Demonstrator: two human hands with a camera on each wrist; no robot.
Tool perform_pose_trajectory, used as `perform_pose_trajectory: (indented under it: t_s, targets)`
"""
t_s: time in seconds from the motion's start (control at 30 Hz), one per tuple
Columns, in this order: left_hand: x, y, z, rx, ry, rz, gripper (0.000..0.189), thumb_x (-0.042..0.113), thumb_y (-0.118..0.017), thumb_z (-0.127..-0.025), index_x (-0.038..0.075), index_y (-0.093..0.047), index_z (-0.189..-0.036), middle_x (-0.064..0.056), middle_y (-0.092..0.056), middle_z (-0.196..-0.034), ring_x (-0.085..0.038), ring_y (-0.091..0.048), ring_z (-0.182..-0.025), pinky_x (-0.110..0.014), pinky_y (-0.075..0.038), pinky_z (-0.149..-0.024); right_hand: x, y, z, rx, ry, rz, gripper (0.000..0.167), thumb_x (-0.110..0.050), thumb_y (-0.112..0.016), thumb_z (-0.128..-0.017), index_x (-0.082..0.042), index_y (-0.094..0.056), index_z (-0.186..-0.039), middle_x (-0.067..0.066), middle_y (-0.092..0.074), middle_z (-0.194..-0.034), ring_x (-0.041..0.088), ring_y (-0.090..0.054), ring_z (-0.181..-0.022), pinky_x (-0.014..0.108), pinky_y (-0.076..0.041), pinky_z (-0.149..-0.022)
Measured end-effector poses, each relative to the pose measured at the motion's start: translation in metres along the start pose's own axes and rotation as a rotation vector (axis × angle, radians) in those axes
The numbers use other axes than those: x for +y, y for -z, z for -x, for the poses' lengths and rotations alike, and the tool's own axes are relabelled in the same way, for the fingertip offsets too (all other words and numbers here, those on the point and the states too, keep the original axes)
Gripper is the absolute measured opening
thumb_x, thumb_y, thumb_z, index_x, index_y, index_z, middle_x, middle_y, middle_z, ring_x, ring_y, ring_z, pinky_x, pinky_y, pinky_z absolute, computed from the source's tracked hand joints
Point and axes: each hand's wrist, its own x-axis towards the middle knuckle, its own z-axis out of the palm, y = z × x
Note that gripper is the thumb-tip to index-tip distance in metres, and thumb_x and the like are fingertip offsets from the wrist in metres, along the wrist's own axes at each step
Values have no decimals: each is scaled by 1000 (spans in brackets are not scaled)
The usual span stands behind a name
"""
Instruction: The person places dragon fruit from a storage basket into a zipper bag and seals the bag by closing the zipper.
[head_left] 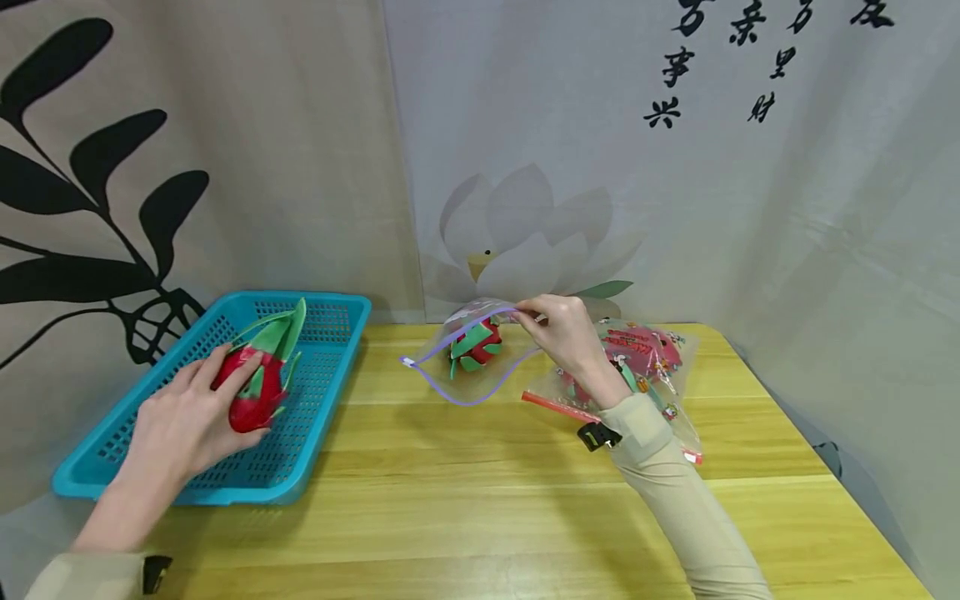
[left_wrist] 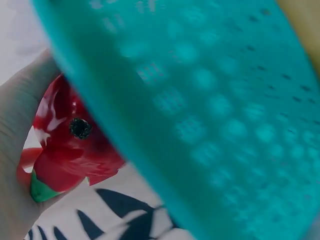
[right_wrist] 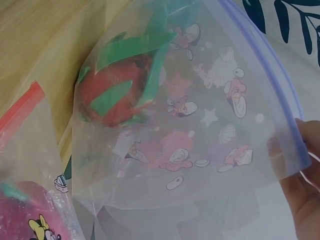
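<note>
Over the blue basket (head_left: 330, 321), the left hand (head_left: 183, 421) grips a dragon fruit (head_left: 258, 375). Right of the basket, the right hand (head_left: 566, 333) pinches open a zip bag (head_left: 468, 367) already holding one fruit. Bagging seems underway; next, carry the fruit to the bag's mouth.

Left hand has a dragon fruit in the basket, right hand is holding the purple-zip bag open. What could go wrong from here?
1. The right hand pinches only the upper lip of the purple-zip bag; the mouth may sag and block entry.
2. That bag already holds a dragon fruit, so a second may fit tightly or push it out.
3. The dragon fruit in the left hand, with its long green scales, could snag on the blue basket rim or the zip.
</note>
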Motion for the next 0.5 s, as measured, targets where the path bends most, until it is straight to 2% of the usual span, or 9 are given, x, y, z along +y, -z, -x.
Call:
perform_pose_trajectory:
  t_s: [0.1, 0.17, 0.3, 0.43, 0.5]
  targets:
    - [14, 7, -7, 82, -60, 11, 89, 81, -37, -76, 14, -52, -132, -26, -51, -130, -48, -53, -103, -58, -53, -56, 0, 0, 0, 1, -2, 3, 10, -7, -69, -84, 0, -75, -89, 13, -74, -84, 21, -70, -69, 30, -59, -63]
    - [23, 9, -12, 126, -92, 20, 93, 78, -10, -79, 13, -53, -131, -25, -52, -130, -47, -54, -102, -58, -53, -57, -1, 0, 1, 1, -3, 5, 10, -7, -69, -84, 0, -75, -89, 13, -74, -84, 21, -71, -70, 29, -58, -63]
    - [38, 14, -18, 185, -143, 35, 88, 74, -12, -83, 12, -55, -129, -25, -53, -129, -45, -55, -102, -57, -54, -57, 0, 0, 1, 2, -5, 11, 10, -7, -69, -84, 0, -75, -89, 12, -74, -84, 21, -71, -70, 28, -58, -63]
    - [51, 18, -23, 205, -189, 52, 82, 70, -17, -85, 12, -55, -130, -25, -53, -130, -44, -55, -104, -55, -55, -59, 0, 1, 2, 6, -1, 14, 10, -8, -70, -84, -1, -75, -89, 12, -74, -84, 20, -70, -69, 28, -58, -62]
    - [59, 21, -25, 199, -211, 56, 72, 65, -41, -83, 13, -54, -131, -24, -52, -131, -43, -55, -105, -54, -55, -60, 0, 1, 2, 6, -1, 15, 10, -8, -70, -84, -1, -75, -89, 12, -74, -84, 20, -70, -69, 28, -58, -62]
